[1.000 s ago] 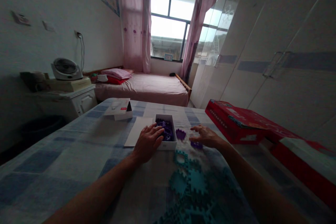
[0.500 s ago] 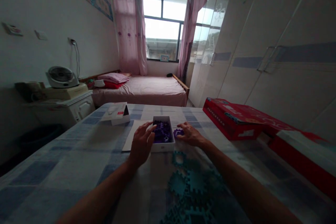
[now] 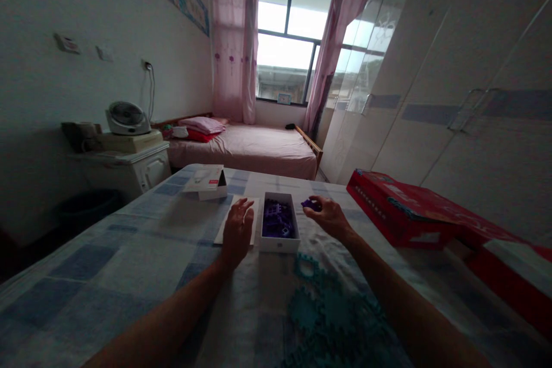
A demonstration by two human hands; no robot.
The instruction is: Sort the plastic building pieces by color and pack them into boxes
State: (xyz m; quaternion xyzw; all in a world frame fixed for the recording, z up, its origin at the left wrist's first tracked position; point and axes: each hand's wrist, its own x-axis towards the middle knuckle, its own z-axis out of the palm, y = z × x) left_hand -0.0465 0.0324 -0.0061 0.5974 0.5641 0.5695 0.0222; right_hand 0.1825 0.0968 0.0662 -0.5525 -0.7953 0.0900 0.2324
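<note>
A white box (image 3: 279, 246) stands on the table, holding several purple toothed plastic pieces (image 3: 278, 218). To its right, my right hand (image 3: 330, 217) is closed on a purple plastic piece (image 3: 310, 204), pinched between thumb and fingers. My left hand (image 3: 237, 230) is left of the box, above a flat white lid or board (image 3: 222, 233); its fingers are apart and hold nothing. Several teal toothed plastic pieces (image 3: 306, 305) lie between my forearms, near the front of the table, dim and partly blurred.
A white carton (image 3: 211, 184) lies at the table's far left, on the checked cloth (image 3: 142, 241). Large red boxes (image 3: 397, 207) line the right side. Beyond the table are a pink bed (image 3: 259, 146), a cabinet with a fan (image 3: 127, 118), and a wardrobe (image 3: 422, 80).
My right hand has lifted the purple piece off the table, beside the box. My left hand has drawn away from the box's left edge. The camera view has turned slightly left.
</note>
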